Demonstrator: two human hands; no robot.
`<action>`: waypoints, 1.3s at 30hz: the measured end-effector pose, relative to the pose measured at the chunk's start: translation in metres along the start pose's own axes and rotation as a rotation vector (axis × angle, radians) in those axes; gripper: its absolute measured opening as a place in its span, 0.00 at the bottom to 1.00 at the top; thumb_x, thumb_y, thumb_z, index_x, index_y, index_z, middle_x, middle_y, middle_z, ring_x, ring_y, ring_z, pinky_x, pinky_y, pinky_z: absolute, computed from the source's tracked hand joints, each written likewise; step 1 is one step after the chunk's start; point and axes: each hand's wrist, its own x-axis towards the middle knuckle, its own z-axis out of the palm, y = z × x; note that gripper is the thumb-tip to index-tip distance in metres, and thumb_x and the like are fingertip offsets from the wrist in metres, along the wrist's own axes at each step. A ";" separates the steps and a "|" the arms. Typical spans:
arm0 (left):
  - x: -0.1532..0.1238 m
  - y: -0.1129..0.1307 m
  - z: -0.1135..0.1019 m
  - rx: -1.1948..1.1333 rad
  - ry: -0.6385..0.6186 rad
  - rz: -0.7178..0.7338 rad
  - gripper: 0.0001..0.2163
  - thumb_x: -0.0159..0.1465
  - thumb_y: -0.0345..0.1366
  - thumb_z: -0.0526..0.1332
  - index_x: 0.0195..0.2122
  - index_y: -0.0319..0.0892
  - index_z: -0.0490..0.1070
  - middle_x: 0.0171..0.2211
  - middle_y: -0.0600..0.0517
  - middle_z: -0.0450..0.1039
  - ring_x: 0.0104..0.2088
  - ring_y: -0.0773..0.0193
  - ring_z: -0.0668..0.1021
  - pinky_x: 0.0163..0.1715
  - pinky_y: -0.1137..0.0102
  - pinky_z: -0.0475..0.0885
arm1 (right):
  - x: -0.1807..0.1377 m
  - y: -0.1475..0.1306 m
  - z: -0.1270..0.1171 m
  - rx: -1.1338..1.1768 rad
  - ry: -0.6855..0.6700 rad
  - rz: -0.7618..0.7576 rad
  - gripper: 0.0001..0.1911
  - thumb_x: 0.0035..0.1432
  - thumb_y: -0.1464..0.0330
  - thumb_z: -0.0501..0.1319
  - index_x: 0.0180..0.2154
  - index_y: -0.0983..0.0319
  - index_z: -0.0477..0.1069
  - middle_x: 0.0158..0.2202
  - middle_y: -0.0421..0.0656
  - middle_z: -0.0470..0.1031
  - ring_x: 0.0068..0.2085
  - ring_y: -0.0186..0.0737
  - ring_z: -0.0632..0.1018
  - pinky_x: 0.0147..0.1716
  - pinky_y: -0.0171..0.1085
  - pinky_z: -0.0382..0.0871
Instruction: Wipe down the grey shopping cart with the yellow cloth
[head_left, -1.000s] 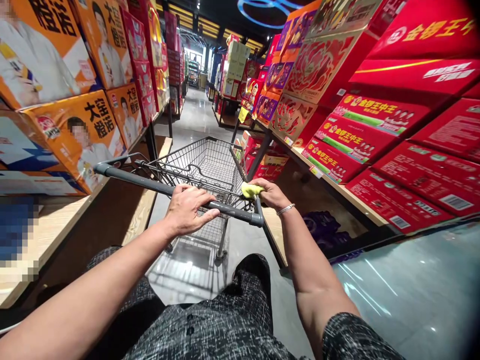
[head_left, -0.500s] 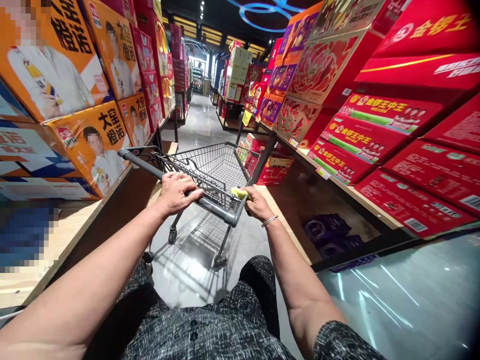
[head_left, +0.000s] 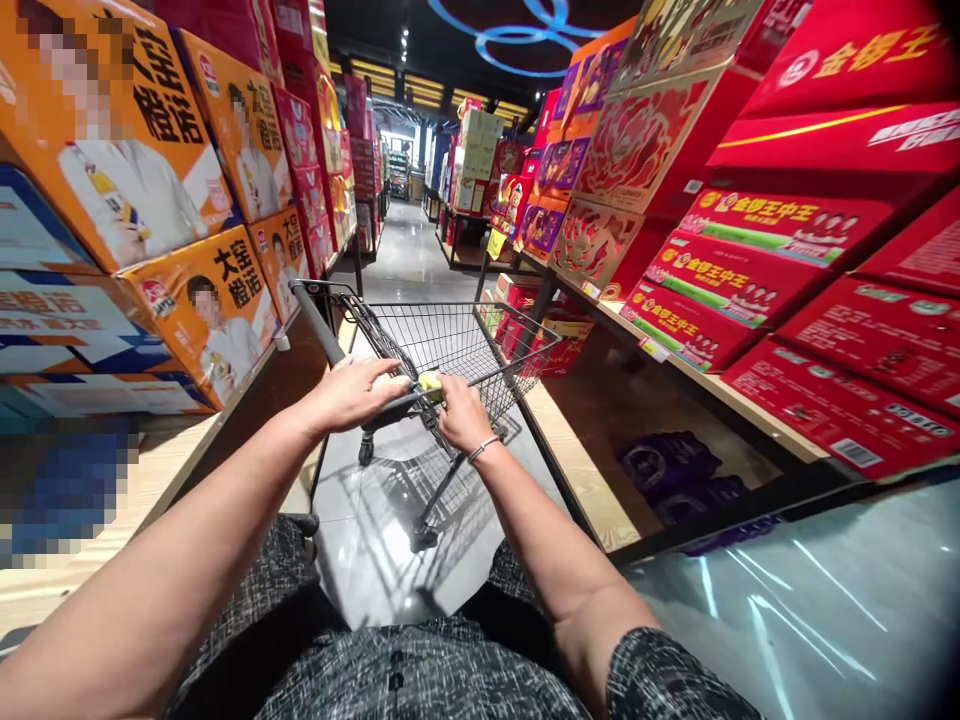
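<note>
A grey wire shopping cart stands in the aisle in front of me, turned at an angle with its basket to the right. My left hand is wrapped over the cart's dark handle bar. My right hand grips the right end of the same bar, with a small yellow-green cloth pressed between fingers and bar. A thin bracelet sits on my right wrist. The basket looks empty.
Orange boxes fill wooden shelves on the left. Red gift boxes line slanted shelves on the right, with dark purple packs on the low shelf. A glossy grey floor runs ahead between them.
The cart has swung and rolled forward, its handle end turning toward the left shelves. Both hands stayed on the bar and now sit closer together, arms stretched further out.
</note>
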 end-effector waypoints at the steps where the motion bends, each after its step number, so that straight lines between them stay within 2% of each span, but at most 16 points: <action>1: -0.003 0.011 -0.002 0.080 0.001 0.011 0.29 0.65 0.55 0.49 0.59 0.41 0.67 0.58 0.43 0.71 0.58 0.50 0.71 0.61 0.56 0.59 | 0.004 -0.005 0.002 -0.009 -0.025 -0.032 0.31 0.56 0.76 0.53 0.62 0.59 0.61 0.58 0.48 0.67 0.52 0.48 0.69 0.52 0.44 0.65; 4: -0.008 0.035 0.001 0.269 -0.002 -0.045 0.27 0.65 0.54 0.53 0.55 0.39 0.68 0.51 0.40 0.75 0.51 0.46 0.76 0.50 0.58 0.68 | 0.021 -0.014 0.003 -0.005 -0.122 -0.174 0.30 0.57 0.74 0.55 0.62 0.60 0.60 0.57 0.48 0.68 0.52 0.46 0.70 0.52 0.43 0.65; 6: -0.008 0.038 0.009 0.333 0.015 -0.125 0.26 0.66 0.55 0.52 0.53 0.38 0.69 0.48 0.39 0.76 0.48 0.44 0.77 0.48 0.57 0.68 | 0.036 -0.015 0.000 0.020 -0.185 -0.277 0.28 0.58 0.72 0.58 0.61 0.60 0.62 0.55 0.47 0.70 0.51 0.44 0.71 0.52 0.41 0.65; 8: -0.005 0.031 0.018 0.369 0.070 -0.187 0.28 0.67 0.56 0.50 0.53 0.38 0.69 0.49 0.38 0.75 0.48 0.43 0.76 0.48 0.54 0.66 | 0.053 -0.011 -0.007 0.014 -0.203 -0.338 0.26 0.58 0.72 0.59 0.58 0.58 0.66 0.55 0.44 0.72 0.50 0.42 0.71 0.51 0.39 0.65; 10: -0.002 0.016 0.024 0.379 0.133 -0.190 0.27 0.68 0.56 0.48 0.54 0.40 0.70 0.52 0.40 0.73 0.50 0.44 0.74 0.50 0.52 0.63 | 0.067 -0.002 -0.017 -0.066 -0.146 -0.305 0.25 0.57 0.75 0.58 0.56 0.55 0.69 0.55 0.41 0.72 0.49 0.42 0.71 0.48 0.38 0.66; 12: 0.000 -0.002 0.027 0.365 0.168 -0.148 0.24 0.68 0.54 0.49 0.52 0.44 0.72 0.54 0.44 0.72 0.51 0.47 0.73 0.51 0.53 0.61 | 0.076 0.012 -0.025 -0.197 -0.105 -0.201 0.25 0.57 0.76 0.57 0.55 0.52 0.70 0.55 0.40 0.72 0.48 0.44 0.70 0.45 0.40 0.65; 15: 0.002 -0.026 0.029 0.341 0.202 -0.116 0.21 0.68 0.53 0.50 0.47 0.47 0.74 0.54 0.48 0.72 0.50 0.50 0.72 0.51 0.56 0.60 | 0.077 0.033 -0.027 -0.340 -0.246 -0.086 0.23 0.58 0.74 0.57 0.53 0.51 0.71 0.52 0.41 0.74 0.45 0.46 0.71 0.42 0.40 0.64; 18: 0.004 -0.040 0.030 0.361 0.258 -0.132 0.21 0.67 0.55 0.50 0.42 0.46 0.75 0.51 0.47 0.73 0.49 0.49 0.71 0.51 0.56 0.59 | 0.069 0.042 -0.018 -0.367 -0.329 -0.073 0.23 0.59 0.74 0.56 0.53 0.50 0.71 0.51 0.41 0.74 0.45 0.45 0.72 0.40 0.39 0.64; 23: 0.013 -0.056 0.030 0.366 0.321 -0.221 0.23 0.66 0.56 0.50 0.42 0.43 0.74 0.46 0.44 0.74 0.50 0.46 0.70 0.55 0.53 0.55 | 0.058 0.029 -0.003 -0.358 -0.274 -0.089 0.24 0.60 0.73 0.54 0.56 0.51 0.68 0.54 0.41 0.72 0.48 0.45 0.71 0.43 0.39 0.64; 28: 0.024 -0.073 0.026 0.345 0.346 -0.286 0.21 0.61 0.56 0.56 0.42 0.44 0.74 0.45 0.44 0.74 0.52 0.45 0.69 0.61 0.50 0.50 | 0.055 0.015 0.003 -0.307 -0.253 -0.105 0.25 0.59 0.74 0.54 0.56 0.52 0.68 0.53 0.43 0.73 0.47 0.46 0.72 0.43 0.40 0.66; 32: 0.030 -0.078 0.024 0.302 0.379 -0.307 0.17 0.61 0.49 0.58 0.43 0.44 0.75 0.46 0.42 0.74 0.56 0.43 0.67 0.60 0.46 0.48 | 0.058 0.009 0.007 -0.248 -0.277 -0.149 0.26 0.57 0.75 0.55 0.57 0.54 0.68 0.52 0.45 0.74 0.47 0.47 0.74 0.44 0.42 0.68; 35: 0.032 -0.081 0.029 0.281 0.392 -0.326 0.17 0.62 0.43 0.57 0.48 0.42 0.74 0.49 0.40 0.72 0.58 0.42 0.64 0.60 0.45 0.48 | 0.070 0.010 0.006 -0.146 -0.364 -0.218 0.28 0.55 0.76 0.58 0.57 0.56 0.68 0.53 0.45 0.75 0.47 0.44 0.75 0.46 0.39 0.69; 39: 0.034 -0.086 0.039 0.225 0.449 -0.289 0.17 0.64 0.37 0.52 0.50 0.41 0.74 0.54 0.40 0.69 0.61 0.43 0.60 0.62 0.45 0.45 | 0.109 0.015 0.001 0.028 -0.623 -0.283 0.29 0.53 0.80 0.58 0.56 0.57 0.70 0.47 0.40 0.79 0.42 0.38 0.78 0.43 0.34 0.71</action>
